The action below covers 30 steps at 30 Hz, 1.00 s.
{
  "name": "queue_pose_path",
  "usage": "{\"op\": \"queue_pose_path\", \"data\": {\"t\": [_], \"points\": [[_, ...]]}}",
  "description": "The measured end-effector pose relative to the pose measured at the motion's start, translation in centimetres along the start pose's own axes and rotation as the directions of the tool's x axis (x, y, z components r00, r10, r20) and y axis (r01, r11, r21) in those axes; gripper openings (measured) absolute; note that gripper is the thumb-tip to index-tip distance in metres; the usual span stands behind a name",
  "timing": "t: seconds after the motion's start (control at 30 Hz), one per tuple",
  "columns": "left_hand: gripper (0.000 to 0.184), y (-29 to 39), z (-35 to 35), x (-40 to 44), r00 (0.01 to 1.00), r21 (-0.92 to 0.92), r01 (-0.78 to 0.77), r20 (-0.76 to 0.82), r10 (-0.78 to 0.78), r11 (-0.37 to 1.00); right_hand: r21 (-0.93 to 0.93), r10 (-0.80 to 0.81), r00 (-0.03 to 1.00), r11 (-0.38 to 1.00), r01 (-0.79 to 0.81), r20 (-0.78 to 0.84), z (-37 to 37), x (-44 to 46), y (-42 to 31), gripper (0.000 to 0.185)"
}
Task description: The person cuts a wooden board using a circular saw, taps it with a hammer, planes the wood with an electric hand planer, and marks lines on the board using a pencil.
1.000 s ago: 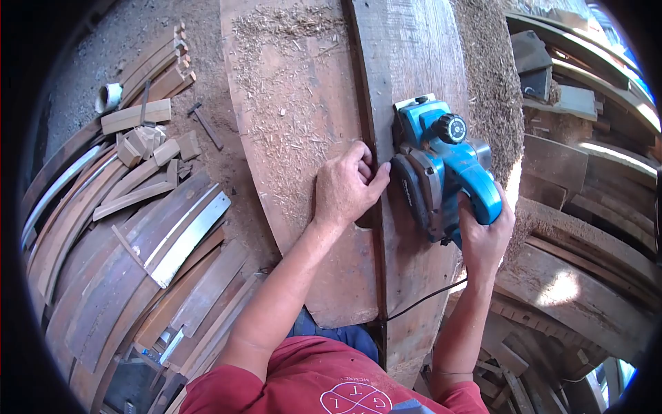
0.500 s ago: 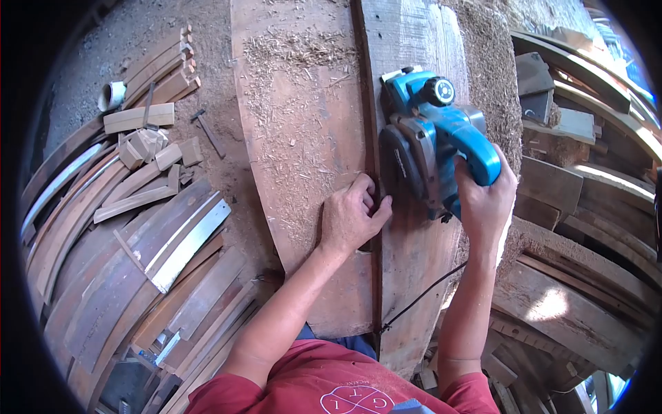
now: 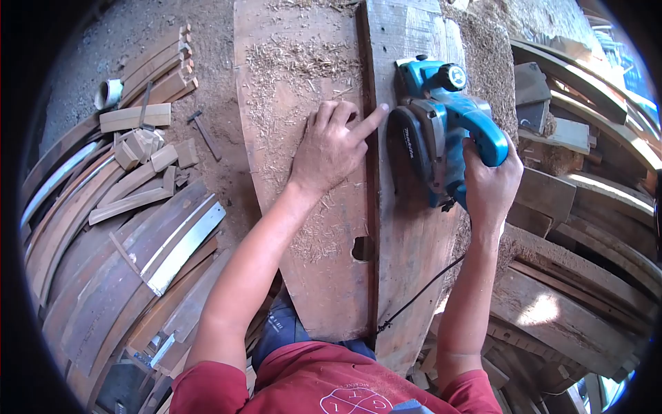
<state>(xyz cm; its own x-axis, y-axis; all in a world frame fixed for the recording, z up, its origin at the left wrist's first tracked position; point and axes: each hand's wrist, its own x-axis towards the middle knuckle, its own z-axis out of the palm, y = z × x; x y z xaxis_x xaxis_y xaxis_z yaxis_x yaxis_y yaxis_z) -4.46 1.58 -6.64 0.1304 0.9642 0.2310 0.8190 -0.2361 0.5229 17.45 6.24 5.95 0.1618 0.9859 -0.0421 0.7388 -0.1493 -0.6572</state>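
Note:
My right hand [image 3: 491,181] is wrapped round the rear handle of a blue electric planer [image 3: 448,131]. The planer rests on a long wooden plank [image 3: 417,269], its dark belt cover facing left and its round front knob towards the far end. A cord [image 3: 422,297] runs from near my right wrist down across the plank. My left hand [image 3: 331,148] is over the shavings-covered board [image 3: 314,276], left of the planer. Its index finger stretches right to the dark edge of the plank; the other fingers bend loosely, and I see nothing in them.
Wood shavings [image 3: 296,61] lie across the left board, which has a dark hole [image 3: 360,248] near its right edge. A hammer [image 3: 205,134] lies on the ground at left, near cut wood blocks [image 3: 141,148]. Stacked planks [image 3: 103,283] flank the left side, and more timber [image 3: 565,324] the right.
My left hand has moved forward and slightly left from the dark edge, its index finger now stretched out. The planer and my right hand have shifted a little forward and right.

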Motion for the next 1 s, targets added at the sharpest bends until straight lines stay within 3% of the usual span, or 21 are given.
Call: {"op": "queue_pose_path", "data": {"t": [0.1, 0.37, 0.63, 0.83, 0.9, 0.97, 1.0], "points": [[0.069, 0.1, 0.4, 0.0, 0.999, 0.024, -0.025, -0.025, 0.026, 0.999, -0.007, -0.055, 0.998, 0.998, 0.056, 0.043, -0.1, 0.9, -0.1, 0.018], [0.049, 0.0, 0.5, -0.1, 0.999, -0.060, -0.044, -0.028, 0.042, 0.997, -0.027, -0.140, 0.986, 0.989, 0.142, 0.088, 0.6, 3.4, -1.5, 0.026], [0.045, -0.2, 0.2, 0.2, 0.999, -0.081, -0.043, -0.012, 0.042, 0.996, -0.039, -0.291, 0.951, 0.954, 0.296, 0.100, 4.3, 8.6, -4.4, 0.032], [0.051, -0.2, 0.3, 0.4, 0.996, -0.102, -0.086, -0.044, 0.082, 0.991, -0.219, -0.432, 0.901, 0.876, 0.429, 0.038, 8.3, 14.2, -5.7, 0.039], [0.050, -0.2, 0.4, 0.3, 0.993, -0.078, -0.088, -0.084, 0.082, 0.993, -0.100, -0.151, 0.988, 0.983, 0.155, 0.044, 7.6, 13.3, -8.7, 0.028], [0.050, -0.1, 0.6, 0.1, 0.992, -0.085, -0.103, -0.083, 0.096, 0.991, -0.074, -0.085, 0.994, 0.993, 0.090, 0.069, 5.7, 12.1, -8.8, 0.025], [0.050, -0.2, 0.7, 0.2, 0.992, -0.083, -0.098, -0.091, 0.091, 0.992, 0.026, -0.113, 0.986, 0.994, 0.110, 0.127, 4.8, 11.5, -7.8, 0.027]]}}
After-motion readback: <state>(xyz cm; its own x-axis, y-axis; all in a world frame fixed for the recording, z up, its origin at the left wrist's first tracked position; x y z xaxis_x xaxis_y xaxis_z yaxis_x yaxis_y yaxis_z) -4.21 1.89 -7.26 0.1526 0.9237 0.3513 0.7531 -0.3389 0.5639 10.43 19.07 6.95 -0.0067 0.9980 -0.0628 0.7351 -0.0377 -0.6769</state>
